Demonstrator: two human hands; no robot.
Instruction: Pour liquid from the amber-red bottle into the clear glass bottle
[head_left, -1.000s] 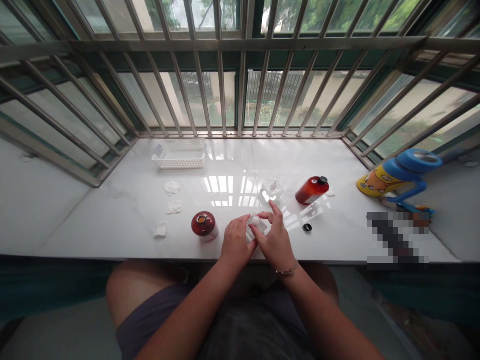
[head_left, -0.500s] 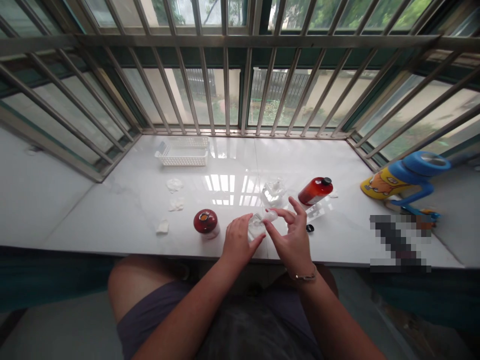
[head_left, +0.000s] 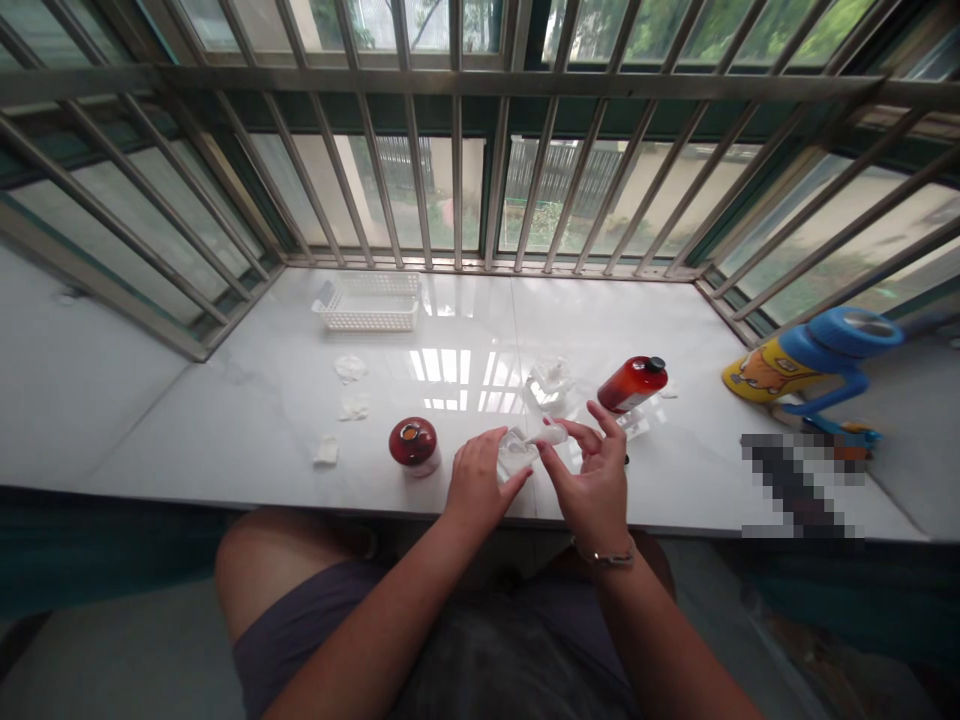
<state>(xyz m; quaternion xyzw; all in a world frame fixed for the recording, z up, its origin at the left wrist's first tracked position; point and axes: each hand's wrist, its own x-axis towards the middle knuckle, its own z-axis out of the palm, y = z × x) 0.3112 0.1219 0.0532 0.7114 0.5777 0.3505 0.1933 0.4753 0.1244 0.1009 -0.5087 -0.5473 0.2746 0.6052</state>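
Note:
My left hand [head_left: 478, 478] is wrapped round a clear container [head_left: 516, 456] near the counter's front edge. Between the thumb and fingers of my right hand [head_left: 592, 470] is a small whitish translucent piece [head_left: 551, 435], held sideways just right of the container's top. Whether the two touch is hard to tell. An uncapped red-brown bottle [head_left: 415, 447] stands to the left of my left hand. Beyond my right hand is a red bottle with a black cap [head_left: 634, 384]. A clear crumpled-looking object [head_left: 550, 383] sits behind the container.
A white perforated basket [head_left: 370, 303] is at the back left of the counter [head_left: 247, 420]. Several white scraps [head_left: 351, 368] lie left of centre. At the right are a blue and yellow flask [head_left: 814, 352] and a pixelated area. Metal bars [head_left: 495, 85] line the window behind.
My right hand has moved slightly right with the whitish piece, away from the container. It now covers most of the small black cap. My left hand has barely moved.

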